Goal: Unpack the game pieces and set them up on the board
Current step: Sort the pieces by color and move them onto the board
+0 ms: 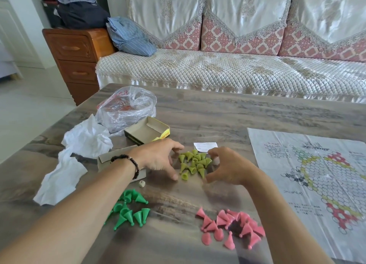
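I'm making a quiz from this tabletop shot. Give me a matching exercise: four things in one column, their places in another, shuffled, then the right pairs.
Things:
1. olive-green pieces
2. pink pieces
3. paper game board
4. die

Places:
A. flat on the table's right side
B. between the two hands
C. beside the left wrist, above the bright green pieces
D. nearest the camera, left of the board

Pairs: 1-B, 2-D, 3-A, 4-C

Three piles of cone pieces (193, 163), roughly fifteen each; one die (141, 184); one board (316, 184).
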